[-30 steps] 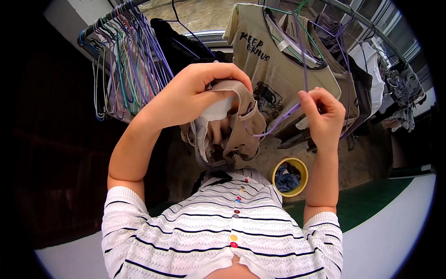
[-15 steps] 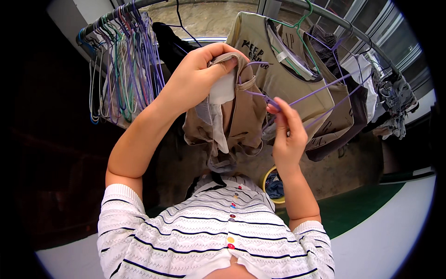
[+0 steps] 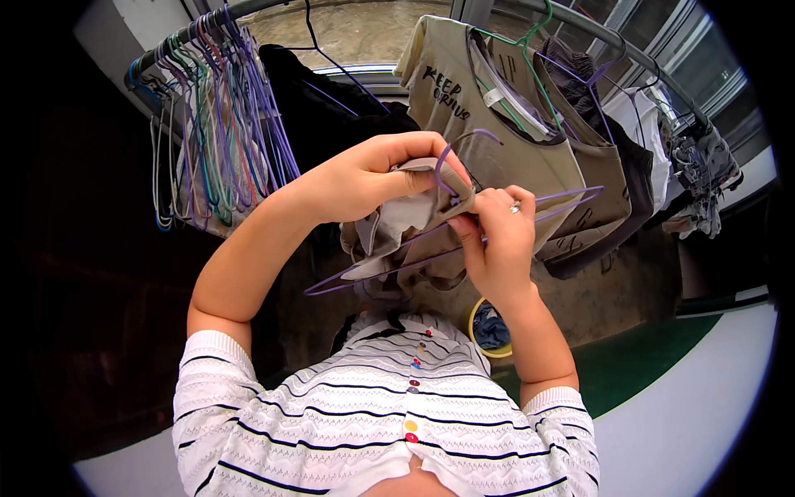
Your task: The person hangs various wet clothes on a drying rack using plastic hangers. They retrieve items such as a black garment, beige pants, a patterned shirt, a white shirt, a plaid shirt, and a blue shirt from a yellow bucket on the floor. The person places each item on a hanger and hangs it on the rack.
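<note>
both grips full — left hand [image 3: 373, 178] on beige garment [image 3: 397, 228], right hand [image 3: 497, 236] pinching purple hanger [image 3: 431, 248]

White neck label [image 3: 494, 97] – beige tee, upper centre

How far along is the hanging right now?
Done: several shirts already hang on the rail. In hand: the left hand grips a beige garment while the right hand works a purple hanger into it. Left: this garment is not yet on the rail; the yellow bucket below holds more cloth.
</note>
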The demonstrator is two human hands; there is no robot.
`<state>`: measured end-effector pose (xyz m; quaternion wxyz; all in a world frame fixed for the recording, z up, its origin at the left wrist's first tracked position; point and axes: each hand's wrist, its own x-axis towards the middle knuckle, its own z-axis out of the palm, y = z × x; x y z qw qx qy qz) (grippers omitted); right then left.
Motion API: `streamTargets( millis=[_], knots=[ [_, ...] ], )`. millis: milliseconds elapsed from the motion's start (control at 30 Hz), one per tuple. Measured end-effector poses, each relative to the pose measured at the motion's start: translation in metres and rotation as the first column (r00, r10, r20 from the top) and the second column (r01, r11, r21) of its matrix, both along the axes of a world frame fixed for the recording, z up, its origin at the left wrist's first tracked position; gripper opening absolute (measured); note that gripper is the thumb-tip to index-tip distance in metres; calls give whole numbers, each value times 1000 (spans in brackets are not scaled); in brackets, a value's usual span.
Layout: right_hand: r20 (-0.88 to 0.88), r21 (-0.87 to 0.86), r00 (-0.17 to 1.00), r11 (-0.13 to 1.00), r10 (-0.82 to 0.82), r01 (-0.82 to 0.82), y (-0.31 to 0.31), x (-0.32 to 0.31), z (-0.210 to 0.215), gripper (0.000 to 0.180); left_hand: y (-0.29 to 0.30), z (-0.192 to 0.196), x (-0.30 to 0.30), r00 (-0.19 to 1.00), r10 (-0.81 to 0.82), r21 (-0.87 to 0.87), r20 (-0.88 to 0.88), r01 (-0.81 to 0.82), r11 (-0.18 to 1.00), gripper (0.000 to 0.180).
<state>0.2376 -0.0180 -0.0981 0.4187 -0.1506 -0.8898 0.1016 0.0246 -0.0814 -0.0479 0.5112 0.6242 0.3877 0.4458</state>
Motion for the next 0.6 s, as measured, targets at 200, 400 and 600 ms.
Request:
streamTargets(
  millis=[200,400,600],
  knots=[
    [-143,-183,989,983,-35,8,-1,9,-1,31,-3,-4,0,964,5,28,-266,3,1000,29],
    [-75,-455,997,890,-34,-4,-5,31,9,33,-9,-5,-4,967,146,51,-210,-139,989,47],
    [41,-241,997,967,-69,77,3,46,42,27,-18,-65,-17,607,401,452,-687,-75,889,53]
  ],
)
